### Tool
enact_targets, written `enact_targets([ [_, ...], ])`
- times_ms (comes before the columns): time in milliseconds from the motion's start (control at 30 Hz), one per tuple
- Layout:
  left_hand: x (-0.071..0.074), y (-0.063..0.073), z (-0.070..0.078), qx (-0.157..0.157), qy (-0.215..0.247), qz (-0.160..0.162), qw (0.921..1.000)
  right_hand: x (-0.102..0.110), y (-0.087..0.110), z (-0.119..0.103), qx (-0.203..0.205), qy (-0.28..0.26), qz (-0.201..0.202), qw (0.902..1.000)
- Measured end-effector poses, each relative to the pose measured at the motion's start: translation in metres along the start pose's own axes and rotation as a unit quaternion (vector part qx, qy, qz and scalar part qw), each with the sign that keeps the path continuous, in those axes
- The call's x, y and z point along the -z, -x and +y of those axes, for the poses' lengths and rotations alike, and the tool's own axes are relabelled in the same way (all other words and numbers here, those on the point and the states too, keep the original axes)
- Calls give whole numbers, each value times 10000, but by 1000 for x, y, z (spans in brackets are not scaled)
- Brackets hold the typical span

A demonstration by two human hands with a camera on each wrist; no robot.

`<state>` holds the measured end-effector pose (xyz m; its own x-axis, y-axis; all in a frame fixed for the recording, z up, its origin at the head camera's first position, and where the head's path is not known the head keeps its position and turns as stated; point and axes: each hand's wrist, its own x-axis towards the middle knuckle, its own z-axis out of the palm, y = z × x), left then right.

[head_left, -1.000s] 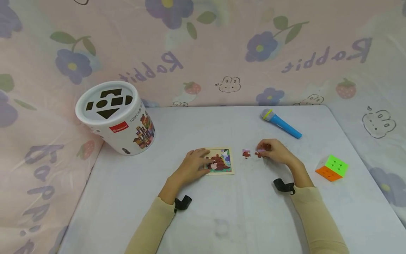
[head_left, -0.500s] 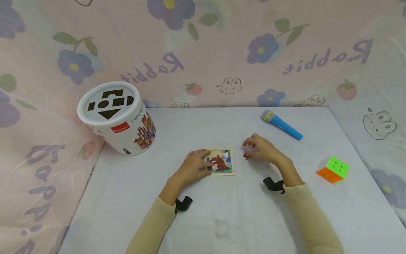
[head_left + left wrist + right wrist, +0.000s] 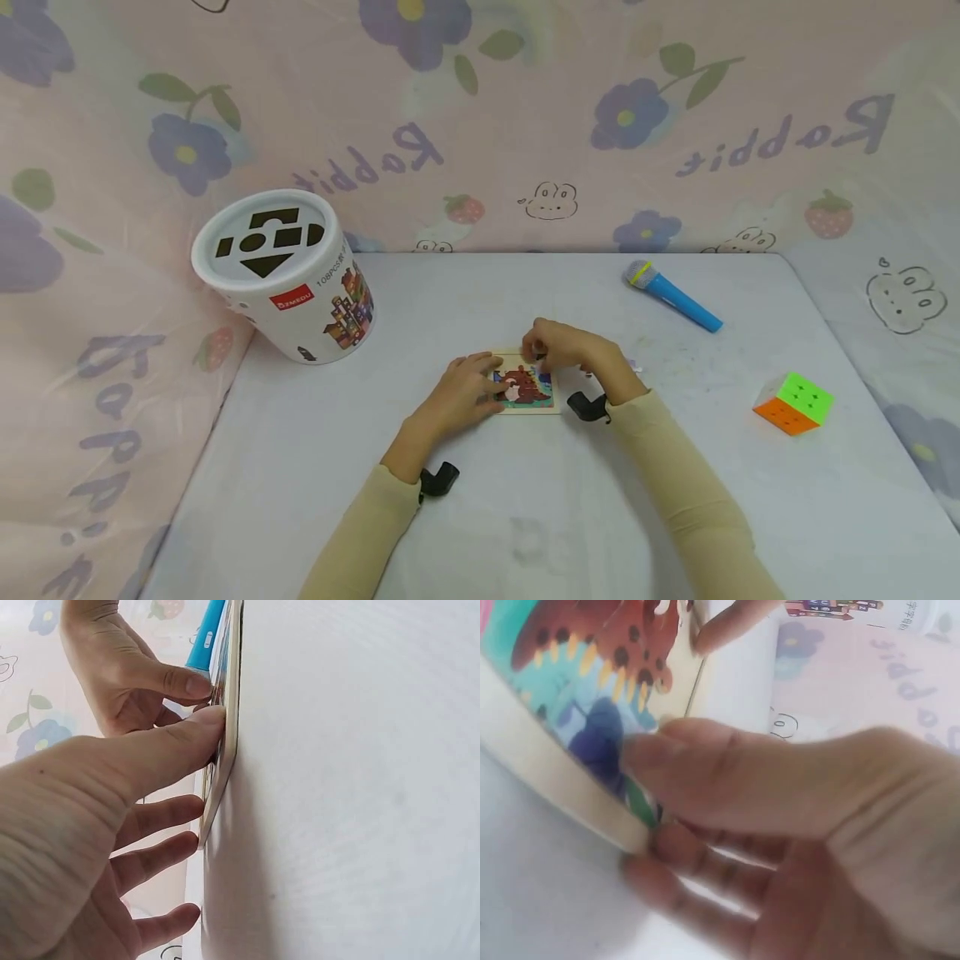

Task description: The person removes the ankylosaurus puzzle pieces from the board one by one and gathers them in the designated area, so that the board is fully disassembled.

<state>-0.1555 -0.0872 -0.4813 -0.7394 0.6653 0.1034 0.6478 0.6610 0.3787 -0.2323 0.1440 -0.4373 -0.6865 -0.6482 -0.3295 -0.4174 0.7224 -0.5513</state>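
Note:
A small wooden jigsaw tray [image 3: 536, 411] with a brown hedgehog picture lies mid-table; part of its upper edge shows as bare wood. My left hand [image 3: 461, 392] rests on its left side with fairly straight fingers, thumb tip [image 3: 210, 716] on the edge, fingertips along the border. At the tray's upper right corner my right hand [image 3: 566, 346] pinches a corner jigsaw piece [image 3: 600, 742] with a purple flower, its thumb over the picture and fingers curled by the frame. Loose jigsaw pieces [image 3: 635, 365] lie right of the tray, partly hidden behind the right wrist.
A white block bucket [image 3: 300, 333] with shape holes in its lid stands back left. A blue toy microphone [image 3: 678, 300] lies at the back right. Nearer the right side sits a puzzle cube [image 3: 795, 404] with green and orange faces. Patterned cloth [image 3: 510, 150] hangs behind the table.
My right hand has moved left from the loose jigsaw pieces to the tray's upper right corner. The left hand has stayed on the tray's left side.

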Motion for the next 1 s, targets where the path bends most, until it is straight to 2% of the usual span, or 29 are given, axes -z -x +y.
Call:
enact_targets([
  [200, 0, -1, -2, -59, 67, 60, 9999, -1, -1, 1, 9, -61, -13, 10000],
  [400, -2, -1, -3, -15, 123, 48, 9999, -2, -2, -2, -7, 122, 22, 9999],
  [667, -3, 0, -4, -105, 88, 116, 9998, -2, 6, -4, -100, 236, 113, 9996],
  [1000, -3, 0, -3, -234, 59, 285, 9993, -8, 6, 1, 150, 230, 243, 9993],
])
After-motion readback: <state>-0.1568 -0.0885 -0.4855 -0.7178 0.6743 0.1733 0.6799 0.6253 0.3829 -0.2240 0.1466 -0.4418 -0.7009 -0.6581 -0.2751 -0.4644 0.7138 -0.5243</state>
